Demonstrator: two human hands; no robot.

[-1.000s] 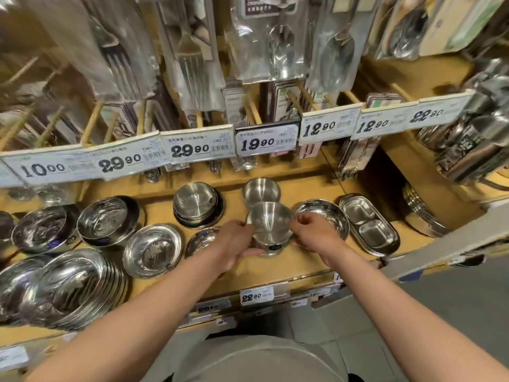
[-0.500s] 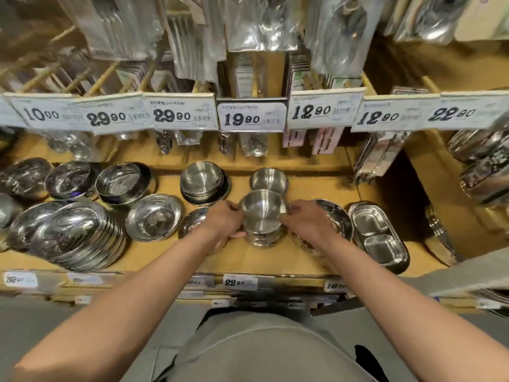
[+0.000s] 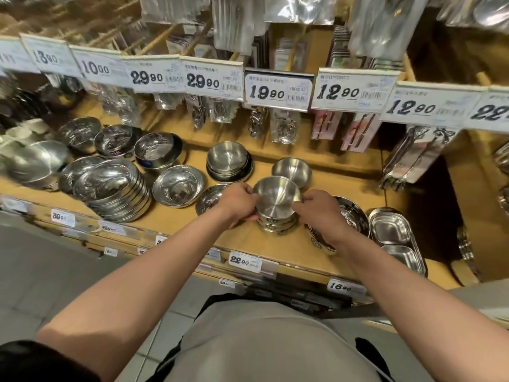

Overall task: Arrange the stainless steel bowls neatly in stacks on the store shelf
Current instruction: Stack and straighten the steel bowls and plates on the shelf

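1. Shelf [image 3: 316,245]: wooden board, price tags along its front edge, one reading 22.90 [image 3: 244,261]
2. Small stack [image 3: 276,205]: brushed steel bowls nested upright near the front edge, about mid-length; top bowl sits slightly high in the ones below
3. Left hand [image 3: 239,202]: fingers curled round the left side of the small stack, thumb at the top bowl's rim
4. Right hand [image 3: 319,208]: fingers curled round the right side of the same stack, pinching the top bowl's rim
5. Single bowl [image 3: 292,170]: same type, just behind the small stack, towards the back edge
6. Dark-rimmed stack [image 3: 229,164]: nested bowls, left of the single bowl, well apart from the hands
7. Shallow dish [image 3: 210,198]: partly hidden under the left hand, near the front edge
8. Polished bowl [image 3: 177,188]: upright, left of the shallow dish
9. Tilted stack [image 3: 110,188]: many polished bowls leaning on their sides, towards the left end by the front edge
10. Deep bowls [image 3: 158,150]: a row of three near the back edge, left half; further items beyond them are blurred
11. Wide bowl [image 3: 352,219]: partly hidden beneath the right wrist
12. Divided trays [image 3: 396,238]: two-compartment trays stacked at the right end, front edge
13. Upper tags [image 3: 278,92]: row above the shelf reading 10.00, 29.90, 19.90, 12.90, with packaged cutlery hanging behind
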